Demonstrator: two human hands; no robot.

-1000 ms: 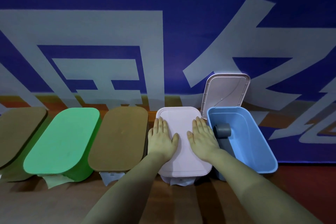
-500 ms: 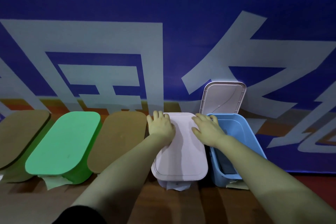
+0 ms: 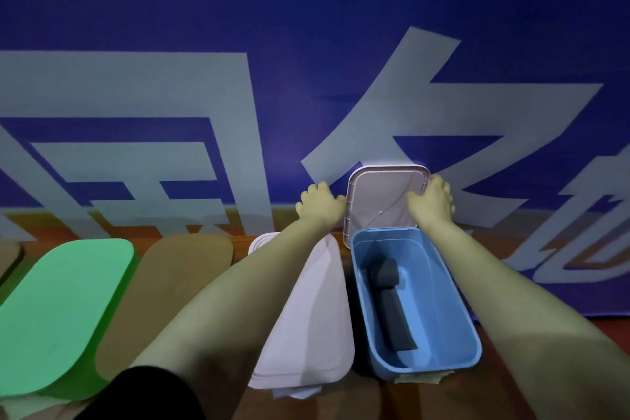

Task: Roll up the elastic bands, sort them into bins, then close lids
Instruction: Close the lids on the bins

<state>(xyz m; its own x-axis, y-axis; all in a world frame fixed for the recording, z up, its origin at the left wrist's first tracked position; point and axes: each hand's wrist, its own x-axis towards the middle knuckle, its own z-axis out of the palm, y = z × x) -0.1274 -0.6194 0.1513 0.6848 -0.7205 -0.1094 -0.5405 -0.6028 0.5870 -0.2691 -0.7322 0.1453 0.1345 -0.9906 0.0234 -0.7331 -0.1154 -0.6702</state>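
Left hand [image 3: 320, 204]: upper centre, arm outstretched, thumb at the upright lid's [image 3: 383, 196] left edge; grip cannot be told.
Right hand [image 3: 432, 203]: pinches that lid's right edge.
Surface: brown wooden top [image 3: 371, 404]; blue banner [image 3: 306, 10] behind.
Blue bin [image 3: 468, 334]: right of centre, open.
Grey elastic band [image 3: 388, 286]: inside the bin, partly rolled.
Neighbours: pink lid [image 3: 317, 334], brown lid [image 3: 170, 290] and green lid [image 3: 61, 310], all closed, leftward.

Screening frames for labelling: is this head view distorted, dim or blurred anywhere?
Head view: wide-angle stretch swells the forearms toward the bottom edge; lighting is dim with a bluish cast; left hand and right hand look soft at the lid; the grey band in the blue bin is readable.
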